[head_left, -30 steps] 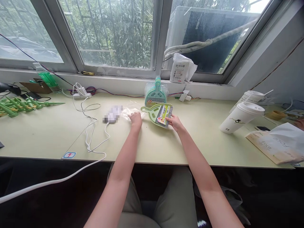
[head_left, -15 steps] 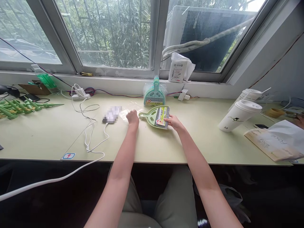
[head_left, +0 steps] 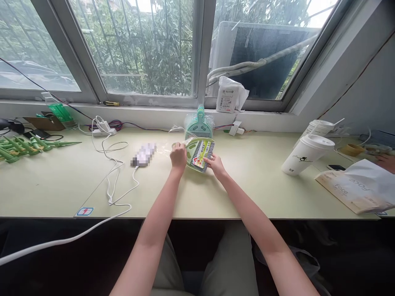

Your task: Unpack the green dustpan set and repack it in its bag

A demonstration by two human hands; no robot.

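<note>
A light green dustpan (head_left: 191, 159) with a brush (head_left: 208, 153) nested in it and a bright printed label is tilted between my hands. My right hand (head_left: 217, 165) grips its wide lower right edge, thumb over the front. At the narrow end, my left hand (head_left: 178, 157) is closed in a fist on a clear plastic bag (head_left: 165, 149), whose crinkled film spreads behind it. The handle is hidden by the left hand, so I cannot tell if the fingers hold it too. Just behind stands a stack of wrapped teal dustpans (head_left: 200, 123) against the sill.
White cables (head_left: 115, 181) and a blurred-out device (head_left: 144, 155) lie to the left, near green plastic parts (head_left: 33, 144). White cups (head_left: 305, 154) and a paper bag (head_left: 354, 185) stand at the right, with another person's hand (head_left: 386, 162) beyond. A wrapped box (head_left: 228, 96) sits on the sill.
My left hand has moved right over the dustpan's handle, which was visible before. The dustpan has shifted slightly left and tilted, with my right hand moving along. Film now shows above the left hand.
</note>
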